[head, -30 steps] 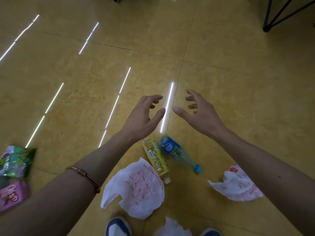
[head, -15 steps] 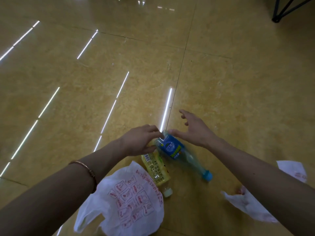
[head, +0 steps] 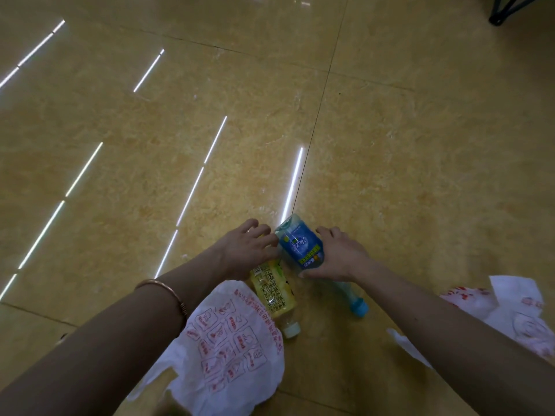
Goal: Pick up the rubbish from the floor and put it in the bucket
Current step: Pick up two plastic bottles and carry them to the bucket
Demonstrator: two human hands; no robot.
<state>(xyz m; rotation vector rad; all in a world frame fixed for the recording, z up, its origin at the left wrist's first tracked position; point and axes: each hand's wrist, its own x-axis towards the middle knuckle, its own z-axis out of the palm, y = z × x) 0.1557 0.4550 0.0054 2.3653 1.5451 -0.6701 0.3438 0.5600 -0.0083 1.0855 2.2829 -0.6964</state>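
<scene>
gripping two bottles (head: 301,249), two hands (head: 342,256), two bags (head: 234,349)

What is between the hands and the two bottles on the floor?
Nothing visible. The right hand already wraps the blue bottle. The left hand rests on the top end of the yellow bottle. A white bag lies beside the yellow bottle's lower end, not under either grip. No bucket is in view.
</scene>
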